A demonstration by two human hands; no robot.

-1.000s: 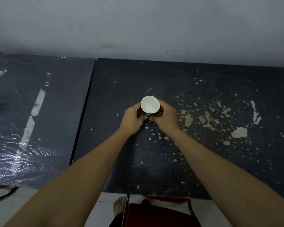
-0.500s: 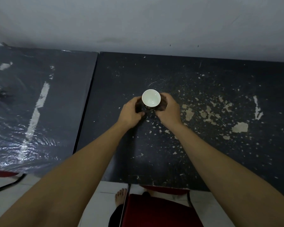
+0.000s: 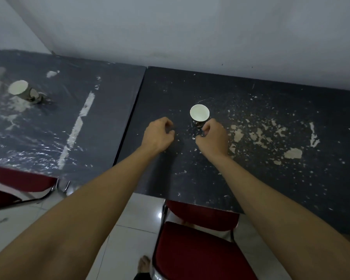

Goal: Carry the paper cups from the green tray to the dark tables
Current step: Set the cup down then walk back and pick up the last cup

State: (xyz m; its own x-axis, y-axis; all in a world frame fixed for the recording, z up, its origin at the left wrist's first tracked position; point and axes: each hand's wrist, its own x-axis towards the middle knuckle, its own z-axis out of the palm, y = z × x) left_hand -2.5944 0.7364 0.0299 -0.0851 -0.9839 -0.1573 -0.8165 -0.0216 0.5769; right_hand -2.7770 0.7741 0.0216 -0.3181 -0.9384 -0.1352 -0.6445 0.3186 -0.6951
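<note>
A small dark-walled paper cup with a white inside (image 3: 199,116) stands upright on the scuffed, paint-flecked dark table on the right (image 3: 271,178), mouth up and towards the wall side of the top. Both bare hands sit just in front of it and hold nothing. The left hand (image 3: 159,135) is a little apart from the cup, its fingers loosely curled with a gap between thumb and fingertips. The right hand (image 3: 213,138) is half-closed in the same way, its fingers just beside the cup's near wall; whether they touch it is hard to tell. A second cup of the same kind (image 3: 22,91) stands on the glossy dark table to the left (image 3: 73,118). No green tray is in sight.

The risk here looks like a careless knuckle: an empty cup this light would probably tip if the right hand clips it. The red-seated chairs (image 3: 198,251) crowd the floor below and could catch a foot.
</note>
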